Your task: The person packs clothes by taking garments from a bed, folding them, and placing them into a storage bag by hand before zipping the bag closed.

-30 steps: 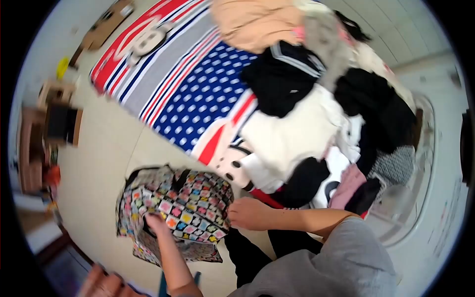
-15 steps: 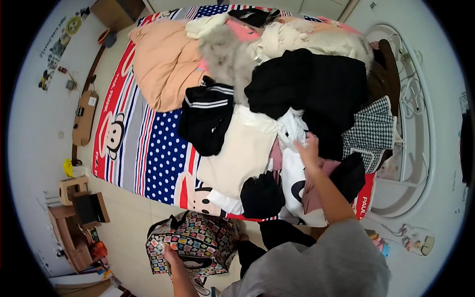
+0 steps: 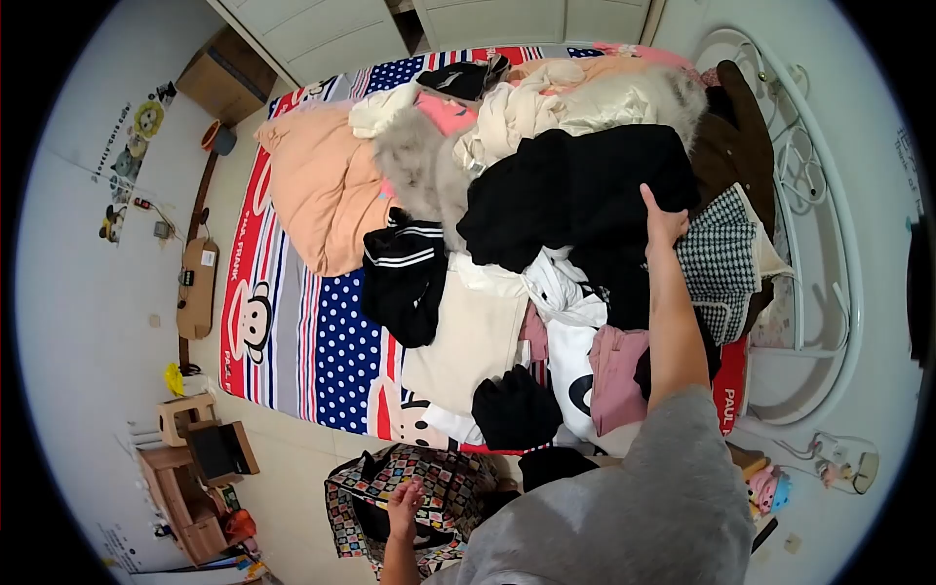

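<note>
My right hand grips the right side of a large black garment lying on top of the clothes pile, its thumb side showing and some fingers hidden. Beside that hand is a black-and-white checked garment. My left hand hovers over a colourful patterned bag on the floor, its fingers loosely bent and apart, with nothing visible in them. White clothing, a pink garment and a bunched black garment lie at the near side of the bed.
The bed also bears a cream garment, a black jacket with white stripes, a peach quilt and grey fur. A white metal frame stands along the right. Small wooden furniture is at lower left.
My right hand has left the white clothing and moved up and right onto the large black garment. My left hand has come off the bag's left side and moved right above it. The view has shifted.
</note>
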Available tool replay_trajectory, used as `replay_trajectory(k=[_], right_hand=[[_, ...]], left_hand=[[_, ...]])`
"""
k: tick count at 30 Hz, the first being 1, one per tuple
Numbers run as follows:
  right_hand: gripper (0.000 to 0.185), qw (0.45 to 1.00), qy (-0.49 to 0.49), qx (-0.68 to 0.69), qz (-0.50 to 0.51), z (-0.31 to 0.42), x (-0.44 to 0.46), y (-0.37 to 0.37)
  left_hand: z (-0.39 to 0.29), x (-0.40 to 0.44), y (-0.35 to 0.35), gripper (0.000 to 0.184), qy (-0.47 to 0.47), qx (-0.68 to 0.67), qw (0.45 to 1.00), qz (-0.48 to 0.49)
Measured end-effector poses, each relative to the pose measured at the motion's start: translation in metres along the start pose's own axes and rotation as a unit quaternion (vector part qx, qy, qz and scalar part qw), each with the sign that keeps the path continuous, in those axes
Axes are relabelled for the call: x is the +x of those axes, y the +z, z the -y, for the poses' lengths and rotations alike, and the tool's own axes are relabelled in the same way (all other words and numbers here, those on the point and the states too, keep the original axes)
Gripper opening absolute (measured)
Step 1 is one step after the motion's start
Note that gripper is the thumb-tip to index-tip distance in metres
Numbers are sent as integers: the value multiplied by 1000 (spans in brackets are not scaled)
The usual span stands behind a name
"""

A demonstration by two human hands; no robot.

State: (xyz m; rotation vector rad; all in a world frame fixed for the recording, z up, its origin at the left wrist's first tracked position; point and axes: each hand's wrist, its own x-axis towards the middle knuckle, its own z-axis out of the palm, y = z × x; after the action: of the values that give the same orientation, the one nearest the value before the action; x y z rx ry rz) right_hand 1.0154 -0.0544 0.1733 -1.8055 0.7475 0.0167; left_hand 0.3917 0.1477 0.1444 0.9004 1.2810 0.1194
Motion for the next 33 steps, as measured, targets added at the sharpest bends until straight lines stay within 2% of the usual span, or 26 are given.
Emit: replay_trajectory(k=[1,3,5,7,9,10,11,13,15,17,19,20,21,22,23,24,25,27,29,30,31,33], right_hand=[[112,994,-68,-66,-54,3,11,2],[110,994,-56,-86,-44,-2,33,7],[104,978,5,-87,189,-17,53,15],[90,965,12,-195,172,-20,27,21],[75,936,-32,-310,166,-30,16,27],[61,960,-57,-221,160,-41,12,26],[55,974,-95,-170,114,-57,15,32],[50,981,-135,-122,66,-57,-4,20],[46,971,-219,-60,69,-41,-40,-10],[37,945,-301,21,128,-26,-88,-41],[31,910,-317,136,231,-12,-144,-70],[31,899,-303,152,278,-13,-168,-82],[29,899,-260,97,338,-26,-185,-93],[26,885,-333,116,306,-17,-221,-105],[26,859,-365,145,330,-16,-243,-112],[29,793,-500,68,342,-6,-258,-124],[33,758,-513,59,398,-17,-269,-127],[38,660,-573,11,486,-31,-290,-137],[41,599,-586,11,546,-47,-311,-144],[42,561,-557,15,612,-52,-321,-148],[42,552,-553,19,624,-58,-330,-150],[42,503,-504,-7,703,-71,-342,-151]], left_hand=[[-5,-6,5,18,4,2,1000,0],[-17,-16,16,21,4,0,1000,-4],[-15,-13,11,22,3,19,1000,-17],[-13,-8,11,20,-5,16,999,-29],[-19,-4,21,20,-6,41,998,-39],[-23,0,25,20,-7,50,998,-24],[-27,4,28,20,-8,59,998,-9],[-34,7,39,21,6,72,997,-9],[-48,8,57,25,30,84,995,33],[-68,5,83,26,32,79,996,31],[-88,0,112,30,40,79,990,107],[-99,-3,126,38,32,81,983,161],[-110,-7,140,46,24,80,974,212],[-120,-11,152,58,18,50,954,294],[-129,-14,162,69,14,17,928,371],[-140,-16,168,76,-26,-52,901,430],[-149,-18,171,83,-63,-122,865,483],[-160,-25,161,88,-74,-163,869,461],[-162,-30,144,91,-63,-59,933,351],[-161,-33,133,80,-81,-74,945,308],[-162,-40,124,80,-79,-83,948,296],[-167,-59,109,61,-118,-64,954,269]])
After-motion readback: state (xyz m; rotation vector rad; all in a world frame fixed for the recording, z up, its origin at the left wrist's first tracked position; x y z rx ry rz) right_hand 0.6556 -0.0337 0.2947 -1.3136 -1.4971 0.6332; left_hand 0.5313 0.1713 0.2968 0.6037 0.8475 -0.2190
